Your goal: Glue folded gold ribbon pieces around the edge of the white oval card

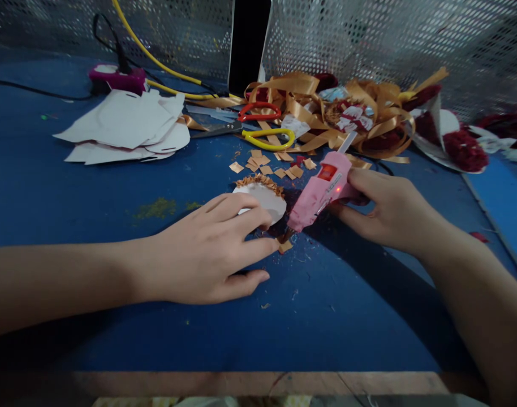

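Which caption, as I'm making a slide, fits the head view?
Right hand holds a pink glue gun tilted down; left hand partly covers a white disc with tan trim.

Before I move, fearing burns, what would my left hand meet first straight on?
Your left hand would likely meet the small gold fabric square, near the pink plastic glue gun; depth is unclear.

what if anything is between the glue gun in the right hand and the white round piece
Nothing visible stands between the pink glue gun, held in the right hand, and the right edge of the white round piece. The left hand, though, covers part of the piece's near left side.
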The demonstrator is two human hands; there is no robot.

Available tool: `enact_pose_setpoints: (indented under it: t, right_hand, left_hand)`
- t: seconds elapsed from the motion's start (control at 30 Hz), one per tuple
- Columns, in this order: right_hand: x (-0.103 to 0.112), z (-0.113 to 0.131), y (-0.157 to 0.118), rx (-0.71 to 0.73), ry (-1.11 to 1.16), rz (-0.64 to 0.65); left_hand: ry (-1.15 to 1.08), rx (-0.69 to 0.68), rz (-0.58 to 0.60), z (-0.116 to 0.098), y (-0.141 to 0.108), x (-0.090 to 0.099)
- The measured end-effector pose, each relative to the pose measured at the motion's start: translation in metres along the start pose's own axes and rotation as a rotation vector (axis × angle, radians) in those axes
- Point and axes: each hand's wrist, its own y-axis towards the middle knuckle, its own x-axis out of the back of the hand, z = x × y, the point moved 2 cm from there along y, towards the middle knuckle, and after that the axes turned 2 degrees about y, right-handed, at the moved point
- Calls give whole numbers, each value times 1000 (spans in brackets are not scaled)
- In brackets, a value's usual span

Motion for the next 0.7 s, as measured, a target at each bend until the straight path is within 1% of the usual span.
enact_pose_setpoints:
  t: [0.53,0.63,0.7]
  right_hand:
    - [3,3,-1,-21,-33,-16]
    - [5,5,-1,14,-70,-37]
    - [7,7,-1,60,-126,-83]
  left_hand:
    - [-12,12,10,-1,0,1]
    - [-13,9,6,-1,1,1]
    - [-14,7,6,-1,1,1]
